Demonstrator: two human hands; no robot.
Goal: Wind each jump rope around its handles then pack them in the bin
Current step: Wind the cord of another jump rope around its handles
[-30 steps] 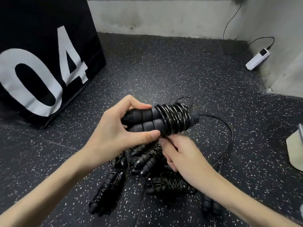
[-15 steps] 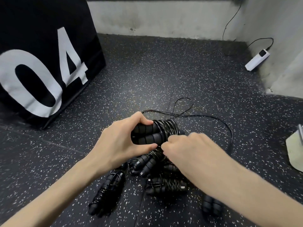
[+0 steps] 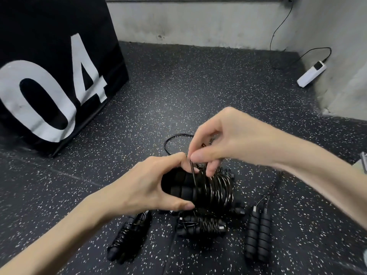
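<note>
The left hand (image 3: 151, 187) grips the paired handles (image 3: 182, 187); above them, the right hand (image 3: 228, 139) pinches what looks like the cord (image 3: 192, 171).

Wound rope (image 3: 202, 225) btwn two others (image 3: 127, 239) (image 3: 258, 235)

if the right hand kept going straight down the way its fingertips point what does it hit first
Probably the coiled rope on the paired handles held by the left hand; the right hand already pinches the cord just above it.
</note>
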